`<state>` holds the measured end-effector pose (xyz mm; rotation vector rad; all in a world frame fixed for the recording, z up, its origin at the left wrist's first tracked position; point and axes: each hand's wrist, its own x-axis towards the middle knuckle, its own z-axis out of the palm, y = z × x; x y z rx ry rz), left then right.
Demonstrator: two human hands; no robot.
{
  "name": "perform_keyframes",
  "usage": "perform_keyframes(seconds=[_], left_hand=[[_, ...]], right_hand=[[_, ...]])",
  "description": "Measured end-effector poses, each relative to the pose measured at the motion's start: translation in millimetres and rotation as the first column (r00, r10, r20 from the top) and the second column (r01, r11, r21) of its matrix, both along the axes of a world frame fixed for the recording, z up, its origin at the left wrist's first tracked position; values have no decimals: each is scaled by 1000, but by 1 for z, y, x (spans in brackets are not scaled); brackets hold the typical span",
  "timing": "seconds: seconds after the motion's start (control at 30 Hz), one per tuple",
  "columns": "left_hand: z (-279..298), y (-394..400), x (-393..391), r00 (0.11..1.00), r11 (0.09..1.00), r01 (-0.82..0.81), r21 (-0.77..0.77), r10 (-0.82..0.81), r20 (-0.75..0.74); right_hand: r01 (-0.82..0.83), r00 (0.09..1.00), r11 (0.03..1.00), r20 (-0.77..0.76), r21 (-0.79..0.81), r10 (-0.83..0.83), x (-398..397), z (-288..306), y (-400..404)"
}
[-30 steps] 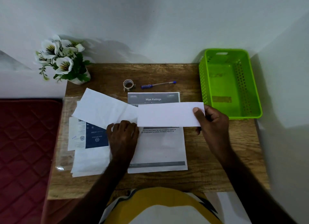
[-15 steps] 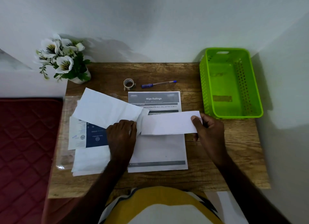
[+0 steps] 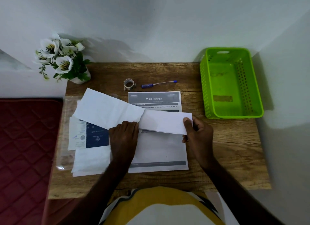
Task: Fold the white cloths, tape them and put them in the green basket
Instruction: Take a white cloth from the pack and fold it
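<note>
A long white cloth [image 3: 161,122] lies folded into a strip across the middle of the wooden table [image 3: 231,151]. My right hand [image 3: 197,132] pinches its right end, thumb on top. My left hand [image 3: 125,137] grips its left end, fingers curled over the edge. A second white cloth [image 3: 107,109] lies slanted to the left, and more white cloths [image 3: 91,161] are stacked at the front left. The tape roll [image 3: 128,83] stands near the back of the table. The green basket [image 3: 231,83] sits empty at the back right.
A printed sheet headed "Wipe Railings" [image 3: 157,146] lies under the cloth. A blue pen [image 3: 158,84] rests by the tape. A blue and white packet [image 3: 88,135] in clear plastic lies at left. A flower pot [image 3: 67,60] stands at the back left corner. Red mattress [image 3: 23,149] at left.
The cloth strip has come down and nearer, and is now narrower. My right hand moved left and toward me with its end. My left hand now grips the strip's left end.
</note>
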<state>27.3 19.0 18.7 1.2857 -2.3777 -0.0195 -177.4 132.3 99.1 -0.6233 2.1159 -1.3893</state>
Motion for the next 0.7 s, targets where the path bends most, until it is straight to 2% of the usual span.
perform_keyframes(seconds=[0.33,0.53,0.7], left_hand=[[2,1,-2,1000,1000,-2,15,2,-19],[5,0,-3,999,1000,-8,27,10,-46],[4,1,-3,999,999,-4,33,5,-43]], right_hand=[[-27,983,999,183,28,22,26,-15,-10],[49,966,979,241,200,-98,17,-28,0],[29,945,983,315,184,-86,12,-31,3]])
